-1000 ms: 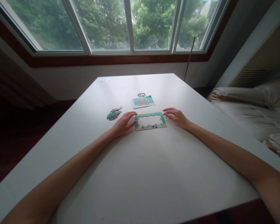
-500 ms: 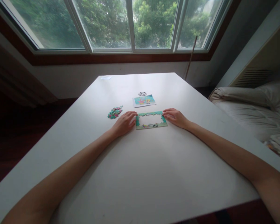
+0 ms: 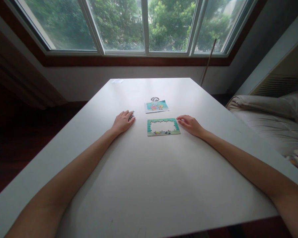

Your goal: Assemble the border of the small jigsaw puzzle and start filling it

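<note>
My left hand (image 3: 123, 121) lies flat over the pile of loose jigsaw pieces (image 3: 131, 115), its fingers spread. Most of the pile is hidden under it. To its right, a green jigsaw puzzle frame (image 3: 164, 134) rests flat on the table, with a bare white middle and a ring of notched edges. Just past the frame's right edge is my right hand (image 3: 188, 124), its fingers loosely stretched and holding nothing; its fingertips come very near the frame's upper right corner. Behind the frame lies a picture card (image 3: 157, 106) with cartoon figures on a teal ground.
A small dark-rimmed oval thing (image 3: 155, 99) lies behind the card. On the white table (image 3: 144, 185), a pale paper or wrapper (image 3: 117, 81) sits at the far left corner. A couch (image 3: 260, 115) stands to the right, and a thin stick (image 3: 208, 62) leans by the window.
My left hand has moved from the frame's left edge leftward onto the loose pieces. My right hand stays by the frame's right side. The whole view has shifted slightly.
</note>
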Action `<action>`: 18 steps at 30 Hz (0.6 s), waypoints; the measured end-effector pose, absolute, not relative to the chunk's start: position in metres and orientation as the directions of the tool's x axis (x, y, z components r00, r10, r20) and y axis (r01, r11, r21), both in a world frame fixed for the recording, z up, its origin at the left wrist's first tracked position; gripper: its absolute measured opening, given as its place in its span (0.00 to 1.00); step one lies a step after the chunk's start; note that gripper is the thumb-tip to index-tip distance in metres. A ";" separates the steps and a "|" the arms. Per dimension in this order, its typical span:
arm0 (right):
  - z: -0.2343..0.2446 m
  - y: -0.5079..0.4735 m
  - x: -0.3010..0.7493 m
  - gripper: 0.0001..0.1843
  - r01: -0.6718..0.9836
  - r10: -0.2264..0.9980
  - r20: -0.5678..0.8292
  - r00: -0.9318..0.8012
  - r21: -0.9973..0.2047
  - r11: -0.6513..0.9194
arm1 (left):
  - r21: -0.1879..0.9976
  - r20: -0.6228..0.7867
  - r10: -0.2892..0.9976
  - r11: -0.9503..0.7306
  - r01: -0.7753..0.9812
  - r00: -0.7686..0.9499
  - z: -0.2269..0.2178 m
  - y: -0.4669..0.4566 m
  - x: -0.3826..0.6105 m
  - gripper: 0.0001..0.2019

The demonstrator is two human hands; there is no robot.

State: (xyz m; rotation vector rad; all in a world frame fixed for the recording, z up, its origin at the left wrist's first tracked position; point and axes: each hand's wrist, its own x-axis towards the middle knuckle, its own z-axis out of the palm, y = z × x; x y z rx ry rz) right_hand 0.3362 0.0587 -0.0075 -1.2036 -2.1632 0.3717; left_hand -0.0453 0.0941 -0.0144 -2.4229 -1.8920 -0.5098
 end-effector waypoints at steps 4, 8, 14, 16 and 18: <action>-0.009 0.059 0.335 0.20 0.667 0.835 0.378 -0.399 -0.505 0.547 | 0.187 0.330 0.904 -0.346 0.919 0.273 -0.014 0.091 -0.043 0.17; -0.012 0.060 0.333 0.20 0.662 0.829 0.383 -0.408 -0.501 0.557 | 0.170 0.354 0.899 -0.333 0.927 0.258 -0.013 0.088 -0.043 0.13; -0.020 0.062 0.328 0.19 0.658 0.792 0.411 -0.451 -0.446 0.606 | 0.178 0.385 0.855 -0.439 0.881 0.348 -0.017 0.088 -0.049 0.14; -0.022 0.062 0.325 0.18 0.667 0.786 0.415 -0.458 -0.424 0.613 | 0.181 0.392 0.842 -0.466 0.866 0.371 -0.018 0.088 -0.052 0.14; -0.023 0.061 0.322 0.18 0.676 0.776 0.417 -0.473 -0.393 0.623 | 0.175 0.397 0.831 -0.484 0.857 0.389 -0.019 0.088 -0.055 0.14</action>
